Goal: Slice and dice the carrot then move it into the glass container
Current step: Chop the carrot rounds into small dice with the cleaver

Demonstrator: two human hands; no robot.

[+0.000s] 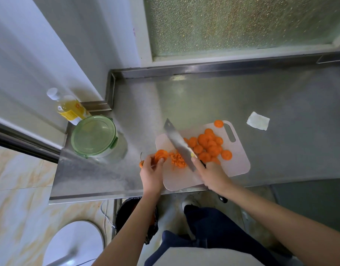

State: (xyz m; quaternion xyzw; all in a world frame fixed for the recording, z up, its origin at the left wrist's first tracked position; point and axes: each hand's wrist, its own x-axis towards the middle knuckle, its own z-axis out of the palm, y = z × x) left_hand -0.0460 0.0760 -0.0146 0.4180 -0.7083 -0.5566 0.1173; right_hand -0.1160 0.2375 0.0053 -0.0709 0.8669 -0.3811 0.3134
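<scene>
Steel counter [223,96] under frosted window [242,24]: one cutting board [240,162], one glass container [94,136], one oil bottle [69,109]. My left hand [151,173] pinches carrot rounds [161,154]; my right hand [213,175] grips the cleaver [177,143].

One knife [177,144], one board [240,164], one container [94,136], one bottle [69,108] (slices [207,144] uncountable).
</scene>
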